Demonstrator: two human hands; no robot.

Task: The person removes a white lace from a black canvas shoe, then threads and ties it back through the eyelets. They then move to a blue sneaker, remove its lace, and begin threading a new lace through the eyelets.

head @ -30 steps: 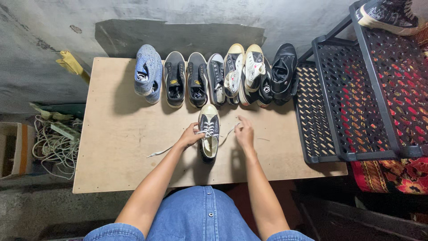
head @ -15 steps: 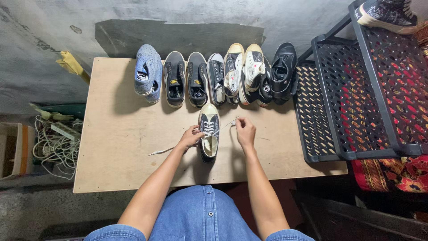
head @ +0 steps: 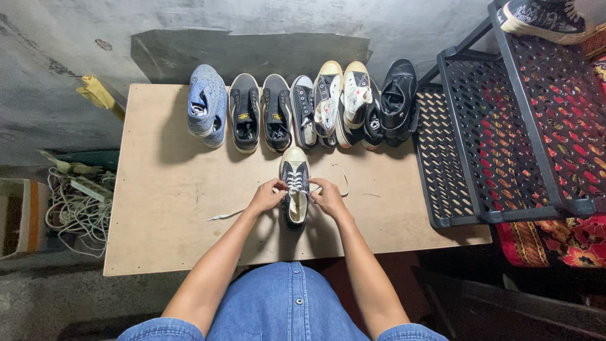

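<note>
Black sneaker (head: 294, 192) sits between both hands, left hand (head: 267, 196) and right hand (head: 327, 197) pinching its white laces (head: 294, 184); a loose end trailing left could slip free.

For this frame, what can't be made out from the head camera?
- Lace ends at the dark canvas sneaker with white laces: covered by the left hand and right hand, so any knot is unseen.
- Dark patterned sneaker on the black perforated plastic rack: cut off by the top edge.
- Black low shoe: partly behind the white high-top sneaker.
</note>
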